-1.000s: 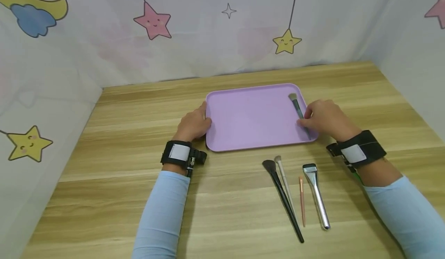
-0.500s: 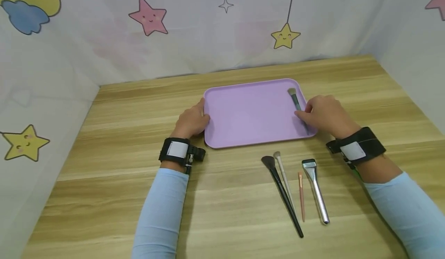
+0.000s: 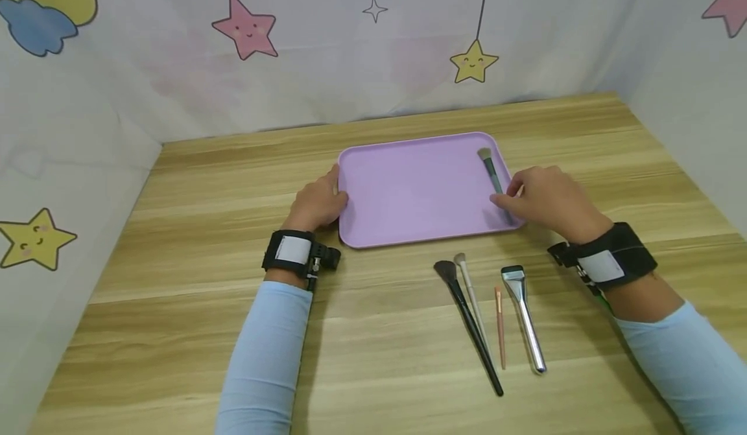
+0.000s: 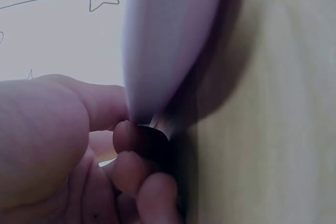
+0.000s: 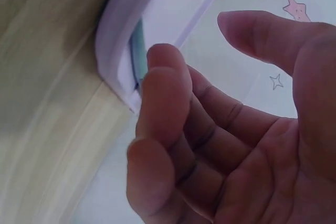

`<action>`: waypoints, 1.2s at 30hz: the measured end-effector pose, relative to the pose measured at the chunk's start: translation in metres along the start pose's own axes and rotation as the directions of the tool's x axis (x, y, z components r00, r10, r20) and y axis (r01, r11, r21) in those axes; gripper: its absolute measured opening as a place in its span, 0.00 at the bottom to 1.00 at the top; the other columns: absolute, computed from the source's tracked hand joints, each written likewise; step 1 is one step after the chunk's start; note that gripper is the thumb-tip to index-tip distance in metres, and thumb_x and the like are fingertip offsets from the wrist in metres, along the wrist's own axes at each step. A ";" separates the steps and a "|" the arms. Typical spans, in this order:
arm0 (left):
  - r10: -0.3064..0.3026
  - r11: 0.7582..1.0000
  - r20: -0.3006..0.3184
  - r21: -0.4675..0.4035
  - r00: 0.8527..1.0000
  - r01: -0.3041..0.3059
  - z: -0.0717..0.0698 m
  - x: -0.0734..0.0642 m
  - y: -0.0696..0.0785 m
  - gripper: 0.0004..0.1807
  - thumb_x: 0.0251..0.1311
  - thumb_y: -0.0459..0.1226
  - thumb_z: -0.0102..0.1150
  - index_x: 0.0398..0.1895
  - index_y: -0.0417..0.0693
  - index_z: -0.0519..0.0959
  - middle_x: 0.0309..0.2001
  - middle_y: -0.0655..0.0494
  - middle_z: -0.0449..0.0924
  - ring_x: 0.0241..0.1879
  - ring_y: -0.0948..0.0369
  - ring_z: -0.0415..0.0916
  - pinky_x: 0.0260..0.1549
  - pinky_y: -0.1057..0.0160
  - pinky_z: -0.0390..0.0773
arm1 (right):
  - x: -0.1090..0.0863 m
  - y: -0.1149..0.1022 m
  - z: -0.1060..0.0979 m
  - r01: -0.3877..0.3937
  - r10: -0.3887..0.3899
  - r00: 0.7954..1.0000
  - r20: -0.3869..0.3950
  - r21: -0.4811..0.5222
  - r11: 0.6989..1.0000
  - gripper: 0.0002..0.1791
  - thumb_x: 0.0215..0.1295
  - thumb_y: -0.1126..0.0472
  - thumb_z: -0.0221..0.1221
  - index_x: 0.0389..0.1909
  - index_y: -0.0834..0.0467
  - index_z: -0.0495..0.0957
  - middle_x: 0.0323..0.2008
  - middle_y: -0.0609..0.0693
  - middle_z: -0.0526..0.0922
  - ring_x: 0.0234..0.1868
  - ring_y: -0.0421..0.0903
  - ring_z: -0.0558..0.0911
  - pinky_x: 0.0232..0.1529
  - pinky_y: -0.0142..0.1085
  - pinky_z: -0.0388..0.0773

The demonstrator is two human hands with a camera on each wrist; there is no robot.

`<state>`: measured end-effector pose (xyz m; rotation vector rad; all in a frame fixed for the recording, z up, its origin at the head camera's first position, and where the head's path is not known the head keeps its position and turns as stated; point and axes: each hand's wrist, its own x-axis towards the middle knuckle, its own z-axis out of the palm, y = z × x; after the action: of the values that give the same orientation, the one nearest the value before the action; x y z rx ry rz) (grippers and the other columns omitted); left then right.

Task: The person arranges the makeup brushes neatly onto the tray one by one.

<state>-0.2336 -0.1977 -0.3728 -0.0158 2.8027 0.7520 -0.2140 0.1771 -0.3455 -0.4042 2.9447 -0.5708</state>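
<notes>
A lilac tray (image 3: 408,188) lies on the wooden table. My left hand (image 3: 315,203) pinches its left rim; in the left wrist view the thumb lies over the tray edge (image 4: 165,40) and the fingers curl beneath. Inside the tray, along its right side, rests a makeup brush (image 3: 490,168) with a green handle and pale bristles. My right hand (image 3: 551,201) hovers at that side, partly hiding the handle's lower end. From the right wrist, thumb and fingers of this hand (image 5: 226,124) stand well apart with nothing between them, beside the green handle (image 5: 138,51).
In front of the tray lie a black fan-shaped brush (image 3: 469,325), a slim white-handled brush (image 3: 471,292), a thin rose-gold brush (image 3: 500,331) and a flat silver-handled brush (image 3: 525,318). A fabric backdrop (image 3: 327,91) with printed stars borders the table.
My right hand has shifted slightly right and back from the green-handled brush, which stays in the tray. The left hand keeps its grip on the rim. The whole head view has drifted a little.
</notes>
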 end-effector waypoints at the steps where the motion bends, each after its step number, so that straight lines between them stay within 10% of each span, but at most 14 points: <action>1: 0.000 1.000 0.002 -0.001 1.000 0.000 0.000 0.000 0.000 0.38 0.72 0.42 0.43 0.82 0.45 0.46 0.70 0.43 0.65 0.46 0.46 0.75 0.36 0.53 0.72 | -0.001 -0.001 0.001 0.010 -0.010 1.000 -0.001 -0.002 1.000 0.23 0.66 0.47 0.64 0.35 0.67 0.84 0.15 0.49 0.75 0.20 0.47 0.73 0.21 0.40 0.64; 24: -0.016 0.999 0.020 -0.032 1.000 0.017 0.002 0.005 -0.003 0.39 0.71 0.43 0.43 0.82 0.47 0.45 0.77 0.44 0.55 0.60 0.46 0.65 0.57 0.48 0.67 | -0.011 -0.010 0.001 0.056 -0.056 0.998 0.040 -0.004 0.998 0.21 0.66 0.47 0.65 0.34 0.64 0.85 0.18 0.49 0.77 0.21 0.47 0.74 0.22 0.40 0.67; 36: -0.015 0.999 0.012 -0.041 1.000 0.015 0.001 0.004 -0.003 0.39 0.71 0.43 0.44 0.82 0.47 0.46 0.75 0.44 0.59 0.55 0.46 0.69 0.50 0.49 0.70 | -0.018 -0.017 0.003 0.144 -0.143 0.989 0.038 -0.023 0.989 0.19 0.65 0.48 0.65 0.33 0.63 0.85 0.19 0.47 0.77 0.20 0.45 0.72 0.20 0.39 0.67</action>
<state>-0.2371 -0.1995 -0.3764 -0.0397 2.7725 0.8038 -0.1920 0.1665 -0.3408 -0.6261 2.9071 -0.5363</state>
